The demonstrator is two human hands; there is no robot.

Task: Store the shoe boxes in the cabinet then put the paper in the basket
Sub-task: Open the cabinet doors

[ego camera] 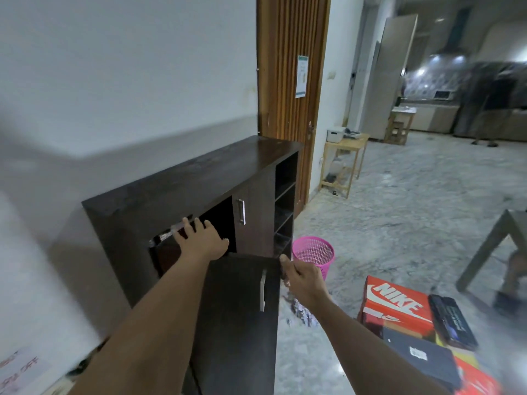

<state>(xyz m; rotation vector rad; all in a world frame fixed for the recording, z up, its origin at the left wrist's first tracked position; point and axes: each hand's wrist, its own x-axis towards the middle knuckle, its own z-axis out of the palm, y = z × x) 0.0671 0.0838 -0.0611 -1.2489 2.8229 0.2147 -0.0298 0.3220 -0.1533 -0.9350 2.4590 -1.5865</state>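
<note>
A dark wooden cabinet [182, 183] stands against the white wall, its left door [242, 317] swung open toward me. My right hand [302, 277] grips the top outer edge of that door. My left hand [199, 238] reaches into the open compartment with fingers spread, touching a dark box [165, 249] inside. An orange Nike shoe box [396, 306] and two dark boxes [419, 354] lie on the floor at the lower right. Crumpled paper [303, 312] sits on the floor beneath my right wrist. A pink basket [313, 253] stands beside the cabinet.
The cabinet's right door [251, 215] is closed, with open shelves [283, 203] beside it. A wooden door stands behind the cabinet, and a small wooden table [345, 158] further right. A grey table leg [484, 252] stands at the right edge. Marble floor stretches toward a kitchen.
</note>
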